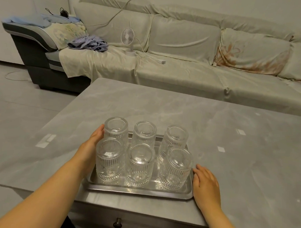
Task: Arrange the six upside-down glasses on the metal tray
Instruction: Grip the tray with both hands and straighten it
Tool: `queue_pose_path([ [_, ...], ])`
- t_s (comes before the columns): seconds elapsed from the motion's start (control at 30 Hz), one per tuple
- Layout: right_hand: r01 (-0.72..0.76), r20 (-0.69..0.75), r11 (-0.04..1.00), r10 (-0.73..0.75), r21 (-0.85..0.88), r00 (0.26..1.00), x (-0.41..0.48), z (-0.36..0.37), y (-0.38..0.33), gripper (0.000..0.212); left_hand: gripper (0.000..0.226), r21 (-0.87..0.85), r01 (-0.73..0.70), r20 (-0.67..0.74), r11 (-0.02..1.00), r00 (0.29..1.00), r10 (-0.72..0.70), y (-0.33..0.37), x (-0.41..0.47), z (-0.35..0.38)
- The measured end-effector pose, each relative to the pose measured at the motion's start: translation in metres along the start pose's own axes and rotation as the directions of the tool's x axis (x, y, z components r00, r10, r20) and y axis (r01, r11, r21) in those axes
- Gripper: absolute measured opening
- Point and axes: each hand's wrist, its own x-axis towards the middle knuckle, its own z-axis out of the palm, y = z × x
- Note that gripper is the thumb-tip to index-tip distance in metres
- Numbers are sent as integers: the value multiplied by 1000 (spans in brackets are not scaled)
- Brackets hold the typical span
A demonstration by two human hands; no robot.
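Six upside-down glasses are seen standing in two rows of three on the metal tray (138,190), which lies near the front edge of the grey tabletop (233,136); the back-left glass (116,131), back-middle glass (144,133) and back-right glass (175,138) stand behind the front-left glass (110,161), front-middle glass (139,166) and front-right glass (177,169). The left hand (93,143) is stretched forward along the tray's left side, forearm low over the tabletop; its palm and fingers are laid against the side of the back-left glass, the grip loose and not closed around it. The right hand (206,184) is rested palm down at the tray's right edge, fingers together and extended, touching the rim just beside the front-right glass; nothing is held in it.
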Motion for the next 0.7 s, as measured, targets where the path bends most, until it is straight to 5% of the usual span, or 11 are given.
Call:
queue_pose_path([
  [0.7,5,-24,1000,-5,6,1000,0,2,1,35,38,23,-94,34,995,995,93,-18,-4,18],
])
